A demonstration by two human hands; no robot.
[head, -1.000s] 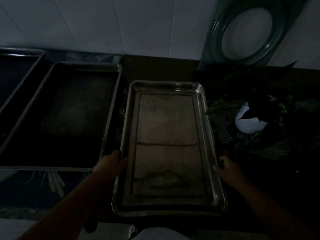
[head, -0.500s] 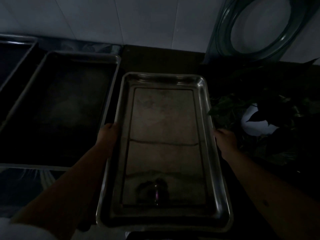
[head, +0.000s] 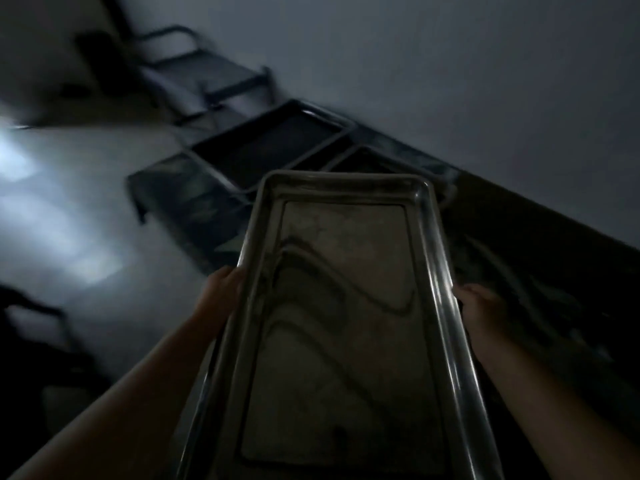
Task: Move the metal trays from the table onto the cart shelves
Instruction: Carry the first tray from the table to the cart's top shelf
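Observation:
A shiny rectangular metal tray [head: 346, 306] fills the middle of the dim, blurred view, held up off the table. My left hand [head: 221, 289] grips its left long rim and my right hand [head: 485, 306] grips its right long rim. Behind it, two darker metal trays lie side by side on the table [head: 180, 195]: one dark tray [head: 270, 150] in full view, the other tray [head: 367, 162] mostly hidden by the held tray. No cart can be made out for certain.
A dark metal-framed chair or frame [head: 214, 74] stands against the pale wall [head: 450, 64] beyond the table. Pale floor [head: 69, 220] with light patches spreads to the left. A dark shape [head: 31, 323] sits at the lower left.
The tray has been lifted off the table in both hands. The view has swung left and tilted, so the plant and round glass item are gone and the floor shows.

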